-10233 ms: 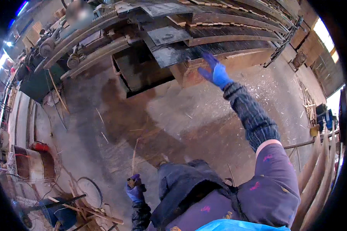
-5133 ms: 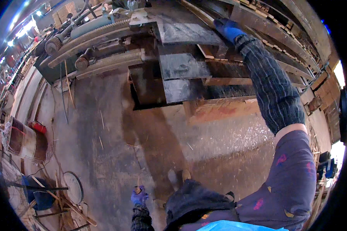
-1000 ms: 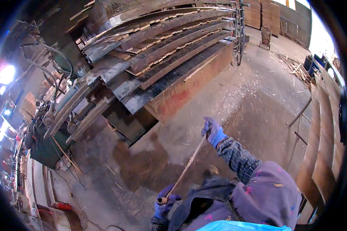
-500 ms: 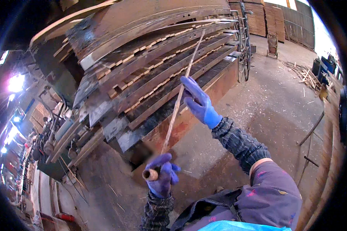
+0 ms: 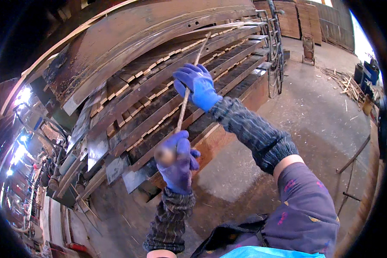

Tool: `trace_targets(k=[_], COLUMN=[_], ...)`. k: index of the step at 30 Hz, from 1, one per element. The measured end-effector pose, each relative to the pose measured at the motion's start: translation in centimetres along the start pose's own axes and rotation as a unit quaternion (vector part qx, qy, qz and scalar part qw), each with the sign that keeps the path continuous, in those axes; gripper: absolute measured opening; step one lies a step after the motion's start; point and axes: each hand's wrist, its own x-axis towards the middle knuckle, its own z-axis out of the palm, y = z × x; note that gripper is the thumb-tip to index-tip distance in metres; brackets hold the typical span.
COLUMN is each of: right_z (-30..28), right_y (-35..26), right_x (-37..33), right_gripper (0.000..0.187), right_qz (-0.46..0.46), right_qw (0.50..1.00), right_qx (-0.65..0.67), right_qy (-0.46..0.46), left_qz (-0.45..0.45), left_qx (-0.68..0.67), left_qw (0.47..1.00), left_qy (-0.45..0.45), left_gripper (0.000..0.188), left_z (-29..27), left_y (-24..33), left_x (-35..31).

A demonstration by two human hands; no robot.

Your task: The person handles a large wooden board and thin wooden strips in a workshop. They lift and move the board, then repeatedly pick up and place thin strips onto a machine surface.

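A long thin stick (image 5: 182,112) slants up and away in front of me. My left hand (image 5: 176,161), in a purple glove, is wrapped round its near end, where a round butt pokes out, blurred. Farther up, my right hand (image 5: 196,86), in a purple and blue glove, curls over the stick, thumb on the near side. The stick's far tip lies in front of a rack of stacked dark metal plates (image 5: 159,112). Rows of light-edged wooden pieces (image 5: 159,93) lie between the plates. Whether the tip touches them I cannot tell.
Hoses and pipes (image 5: 274,51) hang at the rack's right end. Beyond stand a hand cart (image 5: 308,49), stacked boards (image 5: 287,19) and a pile of wood scraps (image 5: 342,84). Machinery (image 5: 58,172) is at left. Metal bars (image 5: 352,159) stand at right.
Both hands and the stick have moved forward and left, nearer the rack. My right hand has closed over the stick, where its fingers were more apart before. The view has shifted a little.
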Motion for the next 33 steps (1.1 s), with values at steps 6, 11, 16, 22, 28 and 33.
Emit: trace_targets(k=[6, 11, 16, 22, 28, 33], right_z=[2.9, 3.4, 2.7, 1.4, 1.4, 3.3], right_y=[4.6, 5.9, 6.8, 4.9, -2.1, -11.4], right_x=[3.5, 2.4, 1.3, 0.5, 0.5, 1.6], right_gripper=[0.018, 0.024, 0.032, 0.015, 0.011, 0.015], right_qz=[0.023, 0.059, 0.028, -0.117, -0.139, -0.173], right_qw=[1.0, 0.997, 0.995, 0.991, 0.987, 0.973], right_qx=[-0.003, 0.005, -0.033, -0.006, 0.074, 0.144], right_qy=[-0.021, -0.055, -0.085, -0.071, -0.032, -0.048], left_qz=[-0.01, -0.052, -0.061, -0.096, -0.11, -0.027], left_qx=[0.031, 0.122, 0.092, 0.08, 0.036, 0.134], left_qw=[0.999, 0.989, 0.985, 0.982, 0.986, 0.988], left_qy=[-0.039, -0.067, -0.129, -0.144, -0.116, -0.067], left_gripper=[0.027, 0.026, 0.023, 0.024, 0.028, 0.027], left_z=[3.3, 3.4, 3.0, -0.1, -7.9, -13.6], left_y=[1.3, 2.2, -0.3, -1.2, 3.3, 9.3], left_x=[6.1, 6.9, 5.7, 3.2, -2.3, -7.9])
